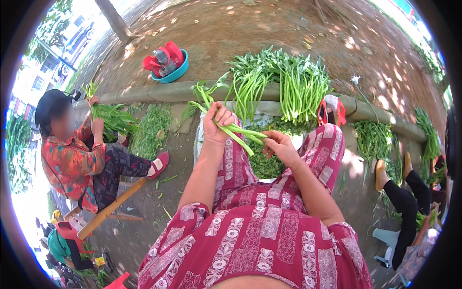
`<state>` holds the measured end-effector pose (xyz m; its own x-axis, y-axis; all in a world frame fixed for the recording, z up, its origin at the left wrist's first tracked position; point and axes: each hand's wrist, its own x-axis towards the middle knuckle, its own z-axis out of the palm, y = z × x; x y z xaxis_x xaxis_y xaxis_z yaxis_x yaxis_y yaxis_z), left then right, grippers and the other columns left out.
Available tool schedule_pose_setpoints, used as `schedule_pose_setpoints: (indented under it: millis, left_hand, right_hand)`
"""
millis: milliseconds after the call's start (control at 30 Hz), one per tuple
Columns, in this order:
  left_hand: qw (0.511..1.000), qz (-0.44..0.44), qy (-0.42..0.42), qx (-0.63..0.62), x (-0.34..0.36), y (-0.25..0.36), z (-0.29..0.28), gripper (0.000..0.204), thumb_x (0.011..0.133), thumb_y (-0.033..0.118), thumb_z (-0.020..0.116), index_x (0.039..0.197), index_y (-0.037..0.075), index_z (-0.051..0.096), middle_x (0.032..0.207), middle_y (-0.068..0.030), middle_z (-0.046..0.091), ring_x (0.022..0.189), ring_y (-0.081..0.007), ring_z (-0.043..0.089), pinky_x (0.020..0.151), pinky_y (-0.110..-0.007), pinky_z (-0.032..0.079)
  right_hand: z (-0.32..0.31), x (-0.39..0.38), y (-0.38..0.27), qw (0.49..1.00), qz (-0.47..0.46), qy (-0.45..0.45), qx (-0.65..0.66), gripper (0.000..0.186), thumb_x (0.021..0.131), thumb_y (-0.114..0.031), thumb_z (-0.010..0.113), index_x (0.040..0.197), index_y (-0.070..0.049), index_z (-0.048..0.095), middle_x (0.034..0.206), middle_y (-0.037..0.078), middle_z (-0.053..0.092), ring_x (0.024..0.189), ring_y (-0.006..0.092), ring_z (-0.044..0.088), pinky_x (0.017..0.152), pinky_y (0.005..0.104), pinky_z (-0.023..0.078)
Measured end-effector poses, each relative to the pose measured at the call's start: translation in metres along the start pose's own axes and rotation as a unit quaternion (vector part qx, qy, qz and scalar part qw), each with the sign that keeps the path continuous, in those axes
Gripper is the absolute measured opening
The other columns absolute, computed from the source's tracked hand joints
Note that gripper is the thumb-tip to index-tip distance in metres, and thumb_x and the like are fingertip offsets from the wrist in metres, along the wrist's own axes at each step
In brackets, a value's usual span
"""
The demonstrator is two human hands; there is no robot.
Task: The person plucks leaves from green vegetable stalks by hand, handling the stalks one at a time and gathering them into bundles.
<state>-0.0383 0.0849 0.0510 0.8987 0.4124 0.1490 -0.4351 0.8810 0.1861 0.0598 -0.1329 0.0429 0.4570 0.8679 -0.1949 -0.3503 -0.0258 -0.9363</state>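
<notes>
Green stalks [236, 129] lie across the lap, light and limp by the look of them, easily bruised, so best gripped at the firmer stems; the left hand [215, 124] is closed around the bunch, forearm raised; the right hand [280, 147] pinches the stem ends, wrist bent inward; beyond both hands, a heap of greens [284, 82] rests on the kerb [166, 91].

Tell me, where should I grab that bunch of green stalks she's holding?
Probably the bare lower stems of the green stalks, coming from above like the left hand that wraps them. The leafy tips fan out up-left and look floppy; the stem ends by the right hand lie together.
</notes>
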Motion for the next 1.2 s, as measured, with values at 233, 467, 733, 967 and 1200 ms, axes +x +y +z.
schedule_pose_setpoints:
  millis: [233,467,733,967,1200]
  left_hand:
    - [0.999,-0.012,0.039,0.022,0.001,-0.005,0.005,0.025,0.091,0.029,0.049,0.081,0.008,0.059,0.049,0.0036,0.032,0.044,-0.0089,0.033,0.047,-0.024,0.031]
    - [0.997,-0.032,0.075,-0.007,0.001,-0.003,0.004,0.024,0.090,0.029,0.050,0.084,0.007,0.058,0.052,0.0035,0.034,0.048,-0.0088,0.036,0.050,-0.024,0.034]
    - [0.996,-0.031,0.075,0.036,0.003,-0.008,0.004,0.021,0.090,0.024,0.050,0.082,0.006,0.058,0.050,0.0037,0.033,0.046,-0.0091,0.034,0.047,-0.024,0.031]
    - [0.997,-0.034,0.064,0.020,0.007,-0.005,-0.002,0.022,0.091,0.024,0.048,0.084,0.005,0.058,0.052,0.0036,0.031,0.046,-0.0088,0.032,0.046,-0.024,0.032]
    - [0.998,-0.023,0.060,0.001,0.007,-0.005,0.001,0.023,0.091,0.022,0.048,0.084,0.003,0.058,0.051,0.0033,0.032,0.045,-0.0084,0.032,0.045,-0.023,0.033]
  right_hand:
    - [0.001,-0.009,0.005,0.992,-0.023,0.016,-0.126,0.022,0.090,-0.013,0.049,0.104,0.002,0.056,0.076,0.004,0.061,0.055,0.0074,0.053,0.048,0.0215,0.046]
    - [0.014,-0.016,-0.001,0.842,-0.275,-0.003,-0.465,0.010,0.076,-0.008,0.051,0.079,-0.002,0.059,0.072,0.015,0.055,0.062,0.0336,0.055,0.058,0.0384,0.047]
    - [0.014,-0.013,0.006,0.852,-0.254,0.065,-0.454,0.012,0.072,-0.011,0.053,0.067,0.000,0.055,0.065,0.016,0.054,0.061,0.0331,0.055,0.056,0.0387,0.044]
    - [0.008,-0.004,0.021,0.906,-0.197,0.124,-0.353,0.014,0.072,-0.011,0.053,0.071,0.001,0.060,0.065,0.017,0.057,0.056,0.0292,0.055,0.055,0.0351,0.044]
    - [0.001,-0.001,0.031,0.977,-0.047,0.152,-0.143,0.018,0.075,-0.009,0.049,0.072,0.002,0.064,0.058,0.004,0.057,0.051,0.0082,0.051,0.045,0.0238,0.040]
